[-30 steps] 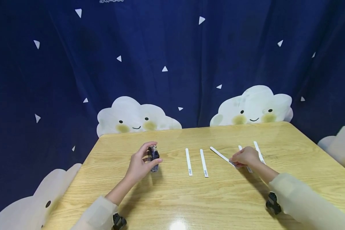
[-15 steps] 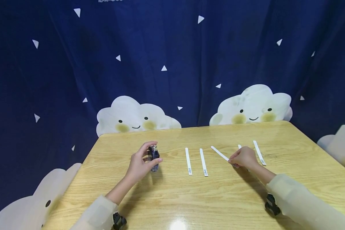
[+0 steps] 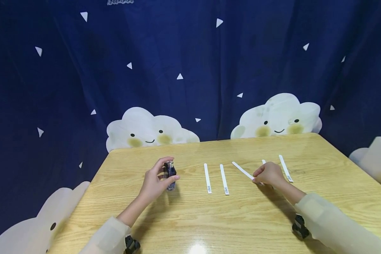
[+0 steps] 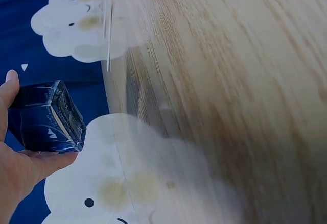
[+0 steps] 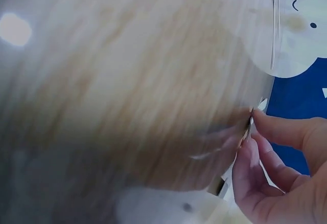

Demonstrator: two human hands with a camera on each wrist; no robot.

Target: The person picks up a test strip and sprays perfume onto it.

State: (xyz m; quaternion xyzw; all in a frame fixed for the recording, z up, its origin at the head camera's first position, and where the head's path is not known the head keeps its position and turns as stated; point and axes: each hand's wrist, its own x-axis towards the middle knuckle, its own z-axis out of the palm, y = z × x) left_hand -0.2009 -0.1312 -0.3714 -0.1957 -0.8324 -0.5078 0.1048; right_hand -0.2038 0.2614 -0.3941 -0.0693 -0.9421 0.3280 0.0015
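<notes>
My left hand (image 3: 155,181) holds a dark blue, faceted glass perfume bottle (image 3: 171,173) upright, fingers at its top and thumb low on its side. In the left wrist view the bottle (image 4: 48,117) shows its base. Farther right, my right hand (image 3: 270,174) pinches the near end of a slanted white paper test strip (image 3: 242,170) between thumb and fingers. That end is hidden in the head view; the right wrist view shows the strip edge-on (image 5: 250,124) at the fingertips. Just behind this hand another strip (image 3: 264,162) is mostly covered.
Two white strips (image 3: 207,178) with printed near ends lie side by side between the hands. One more strip (image 3: 285,168) lies right of my right hand. The wooden table (image 3: 184,218) meets a dark blue curtain (image 3: 190,46) printed with clouds and triangles.
The right hand keeps its pinch on the slanted strip and has shifted very slightly. My left hand and the bottle stay in place.
</notes>
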